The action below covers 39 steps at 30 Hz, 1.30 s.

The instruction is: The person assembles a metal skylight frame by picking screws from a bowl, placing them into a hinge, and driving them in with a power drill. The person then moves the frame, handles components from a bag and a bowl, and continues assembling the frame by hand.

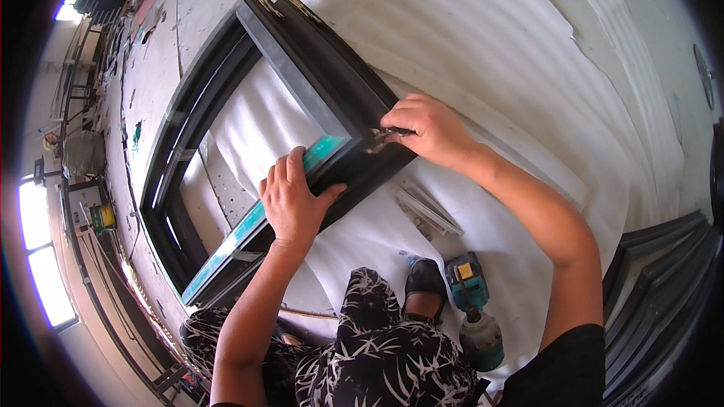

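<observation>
A dark window frame point(335, 60) stands in front of me, tilted, its light grey front edge partly covered by a green-and-white strip point(226, 250). My left hand point(290, 200) grips the near bar, fingers over the strip and thumb spread along the dark profile. At the frame's near right corner, my right hand point(430, 130) is closed on a small dark metal tool point(398, 132). Its tip meets the corner joint, where the dark surface shows a pale, shiny patch point(377, 139). The fingers hide much of the tool, so its exact kind cannot be made out.
White sheeting point(452, 15) covers the floor under and beyond the frame. By my foot lies a teal-and-black cordless power tool point(469, 286). Short pale strips point(430, 211) lie near the corner. More dark frames point(664, 294) are stacked at right.
</observation>
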Available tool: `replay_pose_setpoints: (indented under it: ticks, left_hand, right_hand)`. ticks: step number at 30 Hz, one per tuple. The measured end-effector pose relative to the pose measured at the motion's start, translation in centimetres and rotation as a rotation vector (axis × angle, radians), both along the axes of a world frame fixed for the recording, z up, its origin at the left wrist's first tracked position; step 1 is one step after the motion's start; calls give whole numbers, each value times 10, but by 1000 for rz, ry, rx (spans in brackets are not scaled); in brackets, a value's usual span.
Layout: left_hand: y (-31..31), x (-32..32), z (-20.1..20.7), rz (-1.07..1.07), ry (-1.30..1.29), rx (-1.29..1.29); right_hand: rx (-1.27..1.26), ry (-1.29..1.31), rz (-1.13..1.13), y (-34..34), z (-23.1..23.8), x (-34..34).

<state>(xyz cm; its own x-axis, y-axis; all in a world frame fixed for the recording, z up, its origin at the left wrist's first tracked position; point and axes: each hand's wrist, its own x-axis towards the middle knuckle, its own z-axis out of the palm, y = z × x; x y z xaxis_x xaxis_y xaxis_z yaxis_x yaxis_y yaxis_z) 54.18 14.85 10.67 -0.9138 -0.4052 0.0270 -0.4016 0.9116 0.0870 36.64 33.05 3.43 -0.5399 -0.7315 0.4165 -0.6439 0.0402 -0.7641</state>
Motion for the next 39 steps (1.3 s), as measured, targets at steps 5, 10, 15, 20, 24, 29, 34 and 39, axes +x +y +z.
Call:
replay_pose_setpoints:
  ticks: [5,10,15,20,24,29,34,39]
  left_hand:
    - [0,1,-3,-20,28,-1]
    - [-3,3,-2,-26,48,-8]
    - [-2,3,-4,-12,43,-24]
    - [0,2,-5,5,35,4]
    - [0,4,-5,10,40,-22]
    - [0,5,-6,5,43,-27]
    - [1,4,-6,6,51,-24]
    - [0,4,-7,-4,62,-34]
  right_hand:
    - [63,-596,-129,22,10,-6]
    - [-56,-1177,-209,69,-9,-8]
    - [-31,-1369,-210,70,1,11]
    - [-17,-1272,-250,65,-22,14]
    - [-9,-1317,-365,61,-17,18]
    - [-66,-1291,-444,63,-24,21]
    - [29,-1168,-441,54,-24,23]
    - [29,-1237,-418,48,-20,16]
